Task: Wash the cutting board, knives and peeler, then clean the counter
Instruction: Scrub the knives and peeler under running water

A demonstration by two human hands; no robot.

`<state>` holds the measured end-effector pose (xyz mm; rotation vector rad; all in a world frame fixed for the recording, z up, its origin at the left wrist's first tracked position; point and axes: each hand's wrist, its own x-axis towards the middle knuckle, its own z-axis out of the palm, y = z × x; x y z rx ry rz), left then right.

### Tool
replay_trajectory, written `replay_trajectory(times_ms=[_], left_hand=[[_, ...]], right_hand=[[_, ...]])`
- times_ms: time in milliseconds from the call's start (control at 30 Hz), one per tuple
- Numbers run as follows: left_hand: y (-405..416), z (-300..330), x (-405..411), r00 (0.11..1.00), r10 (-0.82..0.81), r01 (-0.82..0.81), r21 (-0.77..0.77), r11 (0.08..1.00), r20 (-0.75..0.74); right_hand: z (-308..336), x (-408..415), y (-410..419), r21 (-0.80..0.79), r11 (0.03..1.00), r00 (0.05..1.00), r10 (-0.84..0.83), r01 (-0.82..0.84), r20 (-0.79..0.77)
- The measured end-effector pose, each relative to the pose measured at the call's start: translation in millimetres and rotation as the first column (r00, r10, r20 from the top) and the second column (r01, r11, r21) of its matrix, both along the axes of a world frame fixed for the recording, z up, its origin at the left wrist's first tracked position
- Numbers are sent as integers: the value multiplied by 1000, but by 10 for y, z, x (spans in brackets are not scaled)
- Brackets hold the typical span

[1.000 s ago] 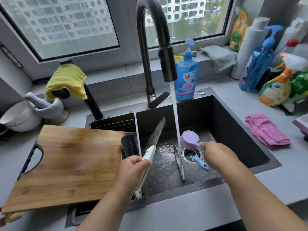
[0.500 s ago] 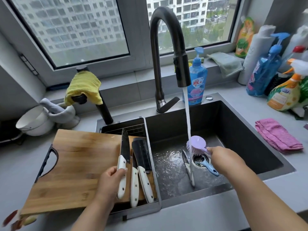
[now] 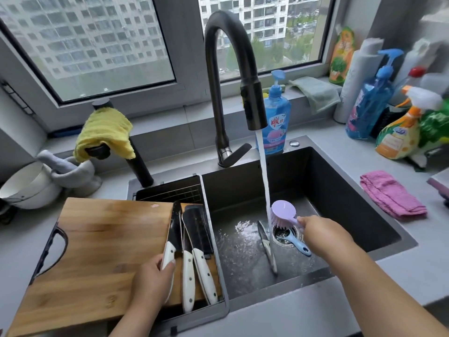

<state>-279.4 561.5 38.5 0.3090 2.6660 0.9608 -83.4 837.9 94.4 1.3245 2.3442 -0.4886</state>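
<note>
Gripping a knife handle point(image 3: 167, 256) (left) and purple brush point(image 3: 283, 212) (right), hands work over the wet sink point(image 3: 340, 203).

Home kitchen: sink point(image 3: 359, 188), dish soap point(image 3: 275, 122).

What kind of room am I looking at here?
Most likely a home kitchen in a high-rise flat: a dark sink with a running tap, a wooden cutting board with knives, and apartment towers outside the window.

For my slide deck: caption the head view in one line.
Left hand sets a white-handled knife on the cutting board; right hand holds a purple dish brush under running water.
</note>
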Motion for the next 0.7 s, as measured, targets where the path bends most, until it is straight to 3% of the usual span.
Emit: replay_trajectory(times_ms=[233,433,567,700], left_hand=[[7,-129,-81,989,-20,-23,-280,960,-149],[359,96,-2,964,-26,-28,-199,980,-264],[1036,268,264,954,-248,243,-51,969,-169],[1719,182,516,915,-403,403,-108,909,21]], right_hand=[[96,53,57,-5,1000,1000,2,-2,18],[136,165,207,0,1000,1000,16,-16,-1],[126,187,357,-31,999,1000,-20,21,21],[112,193,517,-68,996,997,-61,64,51]])
